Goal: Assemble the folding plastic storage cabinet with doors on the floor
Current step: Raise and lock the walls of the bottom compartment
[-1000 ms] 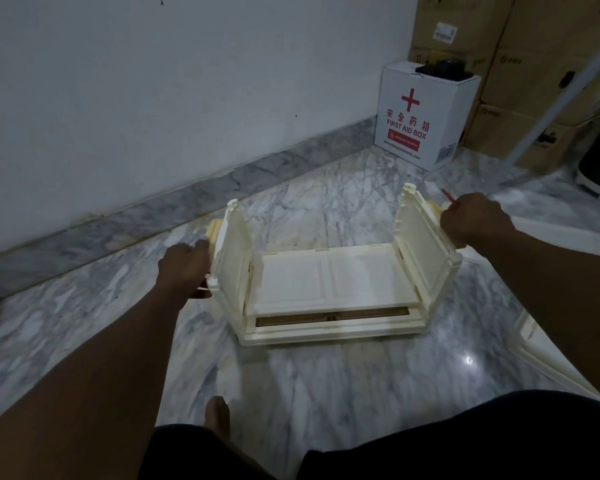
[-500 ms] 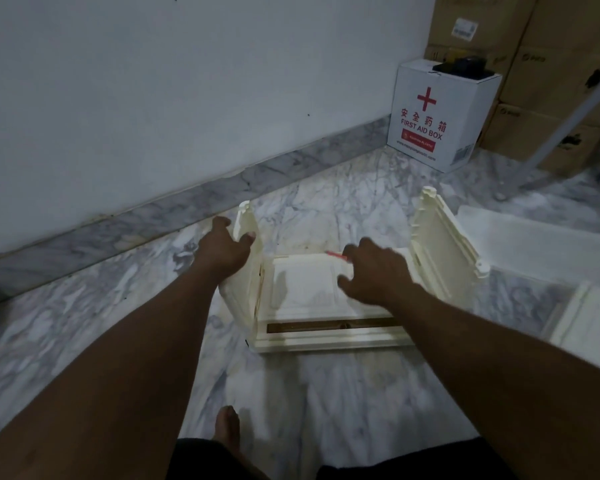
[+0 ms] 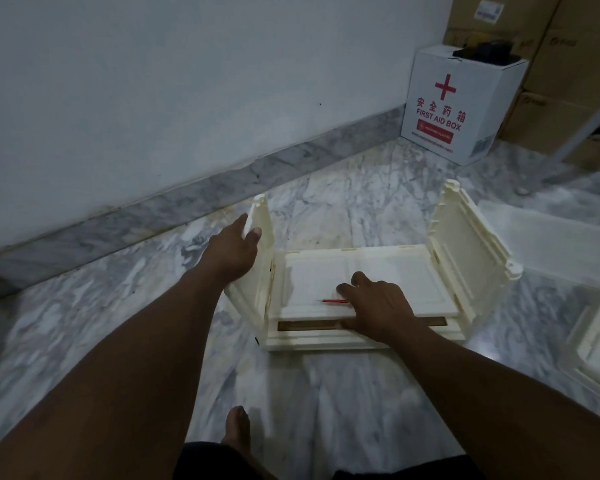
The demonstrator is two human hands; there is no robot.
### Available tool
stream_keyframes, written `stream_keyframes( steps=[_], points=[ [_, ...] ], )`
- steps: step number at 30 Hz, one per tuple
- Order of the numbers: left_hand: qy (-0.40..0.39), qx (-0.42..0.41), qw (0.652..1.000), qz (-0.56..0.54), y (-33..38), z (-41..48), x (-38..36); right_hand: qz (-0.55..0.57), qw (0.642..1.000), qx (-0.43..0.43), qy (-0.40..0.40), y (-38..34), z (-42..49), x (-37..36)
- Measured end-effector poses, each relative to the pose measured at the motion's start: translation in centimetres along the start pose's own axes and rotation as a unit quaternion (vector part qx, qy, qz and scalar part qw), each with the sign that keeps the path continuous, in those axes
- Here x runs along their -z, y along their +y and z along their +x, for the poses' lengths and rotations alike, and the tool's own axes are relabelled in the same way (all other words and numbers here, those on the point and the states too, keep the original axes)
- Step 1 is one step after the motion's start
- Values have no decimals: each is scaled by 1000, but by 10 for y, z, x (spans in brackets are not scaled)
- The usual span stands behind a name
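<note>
Head view, dim light. Cabinet (image 3: 326,342) sits on the marble floor (image 3: 319,403), near the wall. Both ends are raised: left side panel (image 3: 266,271) and right side panel (image 3: 465,244) stand roughly upright. The folded panel (image 3: 402,271) lies flat between them.

Left hand (image 3: 234,251) grips the top near corner of the left side panel, thumb inside, fingers outside. Right hand (image 3: 378,306) clasps the near edge of the folded panel, fingers on top, thumb at the slot below. A thin red stick (image 3: 331,301) pokes out from under its fingers; held or merely pinned, cannot tell.

Step in hand, as I judge it: lift the folded panel up while the left end is steadied.

Notes for doing it well:
- Keep the left side panel vertical; if it leans inward it likely blocks the rising panel.
- Lift from the near edge evenly, not by one corner, so the hinges do not bind.
- The right side panel is unsupported and may tip back in.
- Set the red stick aside first; it could slip into the slot.
</note>
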State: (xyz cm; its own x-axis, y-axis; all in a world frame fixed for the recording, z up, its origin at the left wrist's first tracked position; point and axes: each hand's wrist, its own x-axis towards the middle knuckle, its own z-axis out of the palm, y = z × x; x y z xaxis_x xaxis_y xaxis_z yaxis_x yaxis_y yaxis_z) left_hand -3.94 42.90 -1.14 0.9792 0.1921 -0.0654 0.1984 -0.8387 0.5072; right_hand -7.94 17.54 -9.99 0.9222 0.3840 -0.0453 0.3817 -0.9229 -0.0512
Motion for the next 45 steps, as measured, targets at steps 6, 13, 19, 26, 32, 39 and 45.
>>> stream_keyframes(
  steps=[6, 13, 19, 26, 32, 39, 45],
  points=[
    [-5, -8, 1000, 16, -2, -16, 3, -34, 996, 54, 68, 6, -6, 25],
    [-28, -21, 999, -12, -12, -26, -2, -58, 990, 32, 126, 22, 18, 100],
    [-46, -11, 999, -18, -14, -26, -6, -33, 991, -34, 125, 30, 52, 121],
    [-51, -22, 998, -23, -16, -23, -5, -14, 993, -49, 107, 38, 79, 122],
    [-48, 9, 998, -30, 12, -3, 14, -12, 993, -40, 106, 43, 84, 118],
    [-81, -59, 994, 47, 46, 56, 24, -3, 995, -37, 94, 52, 95, 116],
    [5, -108, 993, 56, 35, 57, 2, 3, 996, -32, 83, 58, 101, 118]
  ],
)
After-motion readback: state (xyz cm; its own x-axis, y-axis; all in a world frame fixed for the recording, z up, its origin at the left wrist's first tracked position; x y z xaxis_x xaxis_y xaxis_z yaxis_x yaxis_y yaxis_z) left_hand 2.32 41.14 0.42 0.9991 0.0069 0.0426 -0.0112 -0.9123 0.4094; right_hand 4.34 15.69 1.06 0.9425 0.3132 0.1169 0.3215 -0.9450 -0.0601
